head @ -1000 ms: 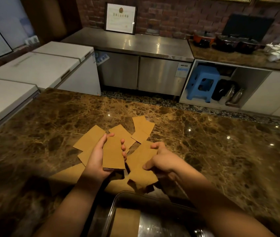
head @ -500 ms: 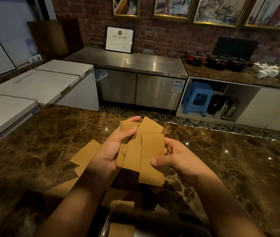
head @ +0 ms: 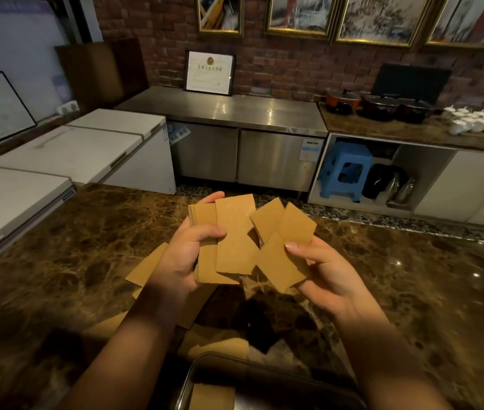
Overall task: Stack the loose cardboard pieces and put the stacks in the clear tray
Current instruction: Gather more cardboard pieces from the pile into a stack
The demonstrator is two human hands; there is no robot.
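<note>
Bare marble counter (head: 397, 291) right, loose cardboard pieces (head: 146, 269) left, clear tray (head: 264, 375) nearest

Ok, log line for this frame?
left hand: holds cardboard pieces | right hand: holds more | unaligned | tray: one piece inside

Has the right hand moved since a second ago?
Yes. The right hand was low over the marble counter among loose pieces; now it holds cardboard pieces lifted up off it.

A restaurant kitchen: steel undercounter fridge (head: 246, 155), chest freezers (head: 87, 149), lidded pots (head: 377, 106).
</note>
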